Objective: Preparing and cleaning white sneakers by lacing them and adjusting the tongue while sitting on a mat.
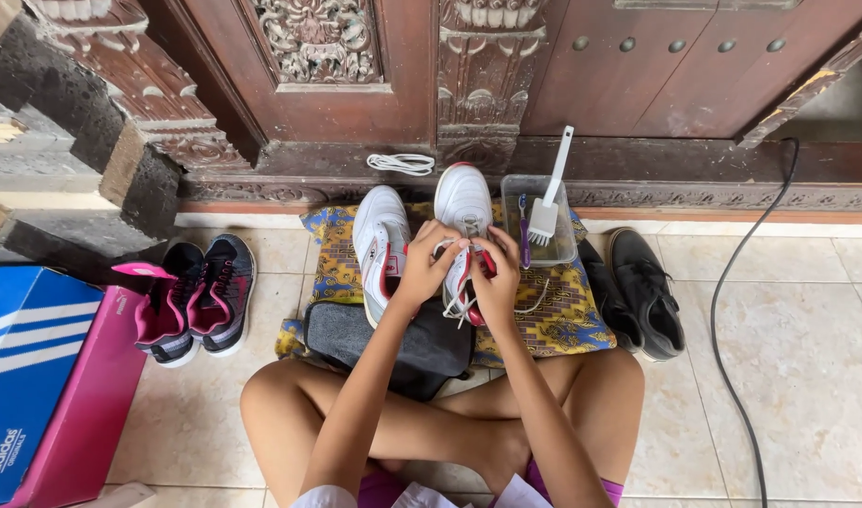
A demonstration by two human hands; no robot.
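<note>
Both closed on the white lace (456,246): left hand (429,265), right hand (496,282), over the white sneaker (464,212) mid-cloth (562,325). Probably light, limp lace; shoe soft-sided, best gripped at firmer heel

arms: bare, no sleeves reaching the wrists
hands (429,268): bare, no rings or gloves visible
legs: bare
shirt (421,497): white, below the hands
shorts (379,489): purple, near the shirt

Beige tiled floor (798,320), patterned cloth (562,320), pink-black sneakers (194,299), black shoes (638,292), black cable (732,282), shoeboxes (36,376)
</note>
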